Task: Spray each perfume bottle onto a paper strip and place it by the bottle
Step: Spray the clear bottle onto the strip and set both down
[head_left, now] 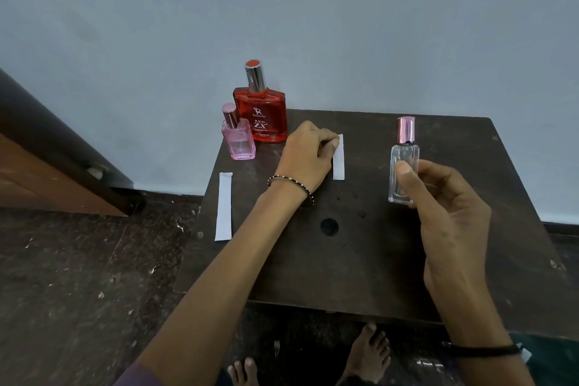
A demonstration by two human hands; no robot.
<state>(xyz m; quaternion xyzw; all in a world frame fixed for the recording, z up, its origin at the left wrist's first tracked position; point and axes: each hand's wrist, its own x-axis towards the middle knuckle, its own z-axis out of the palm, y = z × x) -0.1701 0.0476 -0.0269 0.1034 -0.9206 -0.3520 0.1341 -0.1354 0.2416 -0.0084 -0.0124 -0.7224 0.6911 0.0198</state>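
Observation:
My right hand [445, 204] holds a clear glass perfume bottle [404, 163] with a pink metallic cap, upright above the table's right half. My left hand [305, 155] rests on the table with its fingertips pinched on the top of a white paper strip [338, 163] that lies flat. A large red bottle [261, 113] with a silver cap stands at the table's far left corner. A small pink bottle [238, 139] stands just in front of it. A second white paper strip [224, 206] lies along the left edge, below the pink bottle.
The dark wooden table [360, 244] has a round hole [329, 226] near its middle. A blue-grey wall stands right behind it. A brown wooden door leans at the left. My bare feet show below the table's front edge on the speckled floor.

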